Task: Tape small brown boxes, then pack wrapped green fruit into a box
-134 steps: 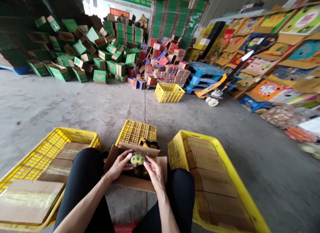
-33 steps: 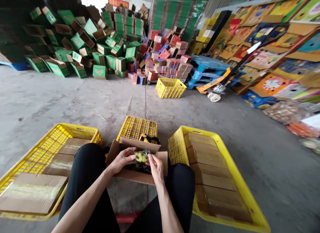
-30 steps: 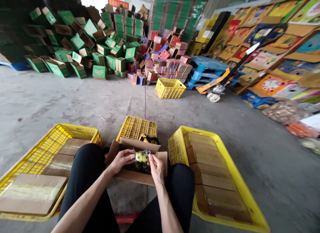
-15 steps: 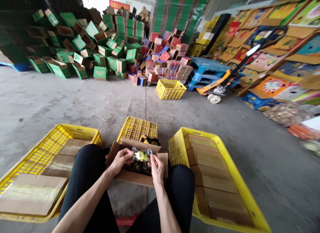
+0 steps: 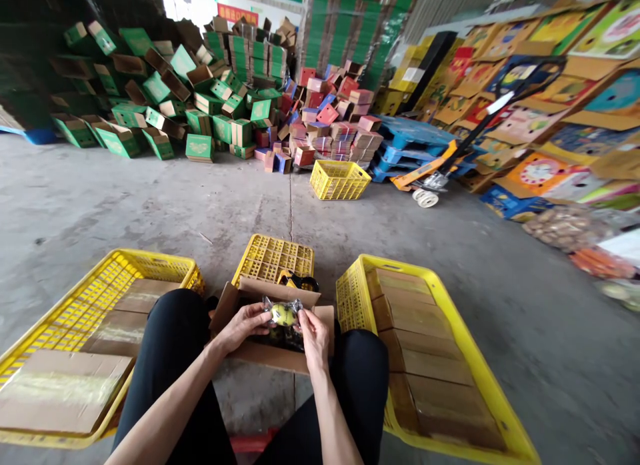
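I sit with an open cardboard box [image 5: 270, 354] between my knees. Both hands hold a small yellow-green fruit wrapped in clear plastic [image 5: 283, 313] just above the box. My left hand [image 5: 243, 325] pinches its left end and my right hand [image 5: 313, 330] pinches its right end. Dark wrapped items lie inside the box beneath the fruit. A tape dispenser [image 5: 296, 280] rests behind the box on an upturned yellow crate [image 5: 273, 256].
A yellow crate [image 5: 85, 305] with taped cartons stands at my left, another yellow crate [image 5: 450, 305] with taped cartons at my right. Farther off lie a small yellow basket [image 5: 340, 180], a pallet jack [image 5: 430, 182], and heaps of green boxes [image 5: 165, 105] and red boxes.
The hands have stayed over the box, turning the wrapped fruit; its plastic ends now stick out between the fingers. The view shifted slightly.
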Tool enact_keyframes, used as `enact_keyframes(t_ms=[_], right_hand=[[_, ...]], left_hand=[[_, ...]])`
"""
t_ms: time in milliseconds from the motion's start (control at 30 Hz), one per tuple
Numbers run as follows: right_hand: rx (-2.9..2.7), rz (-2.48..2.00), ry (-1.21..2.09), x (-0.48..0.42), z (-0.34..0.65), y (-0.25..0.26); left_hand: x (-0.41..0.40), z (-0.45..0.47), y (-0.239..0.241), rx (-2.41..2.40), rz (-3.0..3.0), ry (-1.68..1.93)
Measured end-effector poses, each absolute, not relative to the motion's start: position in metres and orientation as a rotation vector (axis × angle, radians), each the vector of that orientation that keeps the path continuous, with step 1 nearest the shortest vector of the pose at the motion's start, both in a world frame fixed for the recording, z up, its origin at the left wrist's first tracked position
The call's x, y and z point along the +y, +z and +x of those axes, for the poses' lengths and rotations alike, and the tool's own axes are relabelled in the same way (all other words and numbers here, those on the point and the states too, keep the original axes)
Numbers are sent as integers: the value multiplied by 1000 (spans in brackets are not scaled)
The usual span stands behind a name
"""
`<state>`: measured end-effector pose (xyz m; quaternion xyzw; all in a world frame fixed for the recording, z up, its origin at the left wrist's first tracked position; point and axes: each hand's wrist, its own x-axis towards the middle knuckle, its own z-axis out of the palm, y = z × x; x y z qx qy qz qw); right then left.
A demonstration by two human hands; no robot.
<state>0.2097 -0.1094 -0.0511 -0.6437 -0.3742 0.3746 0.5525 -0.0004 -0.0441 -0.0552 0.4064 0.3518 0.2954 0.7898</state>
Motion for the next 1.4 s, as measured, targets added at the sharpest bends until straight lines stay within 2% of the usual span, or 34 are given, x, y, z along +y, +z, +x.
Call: enact_keyframes(t_ms=[167,433,833,1233,1400], right_hand=[[-935,-1502,890,-110,209,-49],[-1147,-1582,660,-111,214,-46],[-804,-1473,875,-109,211,-54],[-974,-1386,827,-108,209,-54],[-1067,-1334,752,-108,209,-53]], left_hand=[[-43,-2,-56,765,889,682],[-44,-1,-62,807,873,724],[-43,1,-65,836,794,791],[-37,-2,-67,747,527,701],[-38,-2,-69,807,586,775]])
